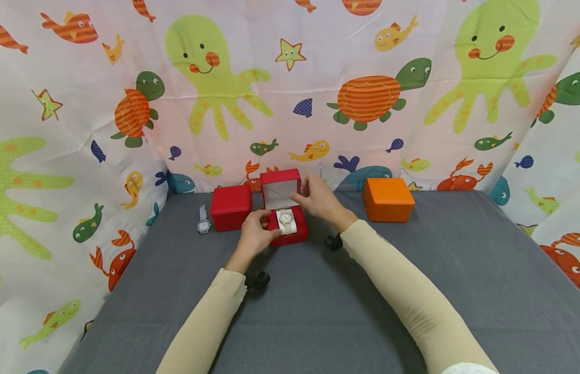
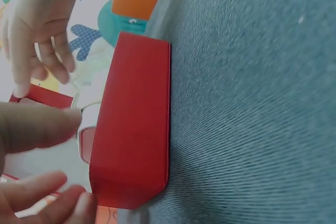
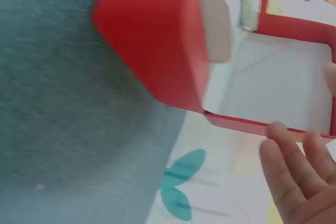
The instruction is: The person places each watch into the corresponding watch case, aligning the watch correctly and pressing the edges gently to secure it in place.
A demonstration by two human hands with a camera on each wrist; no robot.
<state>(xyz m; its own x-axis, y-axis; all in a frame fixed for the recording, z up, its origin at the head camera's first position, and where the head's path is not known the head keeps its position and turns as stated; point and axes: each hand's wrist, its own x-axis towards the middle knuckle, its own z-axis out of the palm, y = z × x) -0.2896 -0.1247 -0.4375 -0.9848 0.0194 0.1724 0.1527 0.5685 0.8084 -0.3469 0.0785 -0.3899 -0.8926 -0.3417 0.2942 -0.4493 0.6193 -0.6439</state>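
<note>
A red watch box stands with its lid raised, showing the pale lining. Inside, a light-banded wristwatch wraps a white cushion. My left hand is at the box's left side, its thumb extended over the watch side and its other fingers loosely bent by the box's end. At the right edge of the lid is my right hand, its straight fingers at the lid's rim and the thumb in front of the lining.
Left of the open box sits a closed red box, with a silver wristwatch lying beside it. An orange box stands to the right. Behind them hangs a curtain printed with sea animals, along the back of the grey-covered table.
</note>
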